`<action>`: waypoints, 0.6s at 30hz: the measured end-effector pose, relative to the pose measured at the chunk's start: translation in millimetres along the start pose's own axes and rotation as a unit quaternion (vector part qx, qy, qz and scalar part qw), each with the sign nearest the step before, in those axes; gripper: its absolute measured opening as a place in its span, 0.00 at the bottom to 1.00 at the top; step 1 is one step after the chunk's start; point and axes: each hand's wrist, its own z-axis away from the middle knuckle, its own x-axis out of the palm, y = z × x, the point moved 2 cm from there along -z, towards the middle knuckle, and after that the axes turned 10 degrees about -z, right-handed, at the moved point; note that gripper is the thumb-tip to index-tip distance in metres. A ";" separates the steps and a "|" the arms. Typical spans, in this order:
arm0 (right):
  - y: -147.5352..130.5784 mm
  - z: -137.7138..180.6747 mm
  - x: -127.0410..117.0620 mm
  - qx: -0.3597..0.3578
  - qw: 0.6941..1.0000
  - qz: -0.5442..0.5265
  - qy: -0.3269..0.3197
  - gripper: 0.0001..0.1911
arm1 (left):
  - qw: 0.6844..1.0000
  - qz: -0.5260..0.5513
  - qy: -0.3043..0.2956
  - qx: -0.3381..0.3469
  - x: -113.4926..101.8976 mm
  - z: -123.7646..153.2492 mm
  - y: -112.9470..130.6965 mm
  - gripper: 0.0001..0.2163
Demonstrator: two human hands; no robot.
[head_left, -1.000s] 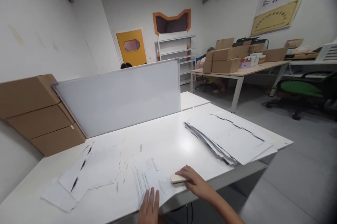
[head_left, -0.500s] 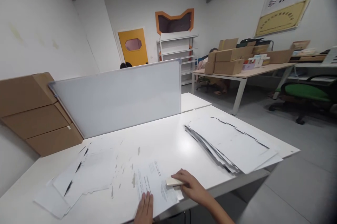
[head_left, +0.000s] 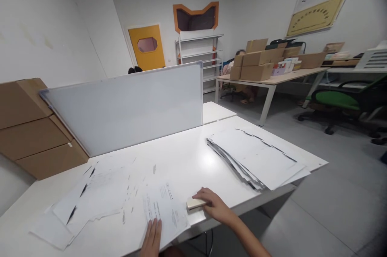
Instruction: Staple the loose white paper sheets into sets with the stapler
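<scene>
Loose papers point(head_left: 87, 198) lie fanned at the table's point(head_left: 187, 160) left. The left hand point(head_left: 152, 241) lies flat and unclenched on a printed sheet point(head_left: 161, 212) at the near edge, likely pinning it down. Just right, the right hand point(head_left: 215, 208) grips a small cream stamp-like block point(head_left: 193, 203) resting on that sheet's corner. Farther right sits a slanted paper stack point(head_left: 256, 158). A whiteboard point(head_left: 127, 108) stands behind; boxes point(head_left: 33, 128) line the left wall, and another table point(head_left: 272, 79) holds more cartons.

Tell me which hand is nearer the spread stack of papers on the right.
Right. The right hand rests on a small cream object just left of the stack; the left hand presses a printed sheet farther left.
</scene>
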 end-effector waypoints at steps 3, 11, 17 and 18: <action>-3.8 0.0 -0.2 -0.011 1.000 0.012 -0.004 0.28 | 1.000 -0.015 -0.002 0.010 -9.5 -7.6 12.5 0.50; -5.6 1.3 1.9 -0.030 0.999 0.034 -0.009 0.27 | 1.000 -0.006 0.017 0.012 -9.6 -17.3 32.2 0.45; -14.5 -3.0 8.0 0.045 0.999 0.000 0.017 0.17 | 0.999 -0.027 0.040 0.012 -26.3 -22.2 41.5 0.40; -16.5 -2.9 10.2 0.062 0.998 0.017 0.028 0.20 | 0.998 -0.037 0.051 0.018 -33.8 -23.7 43.4 0.38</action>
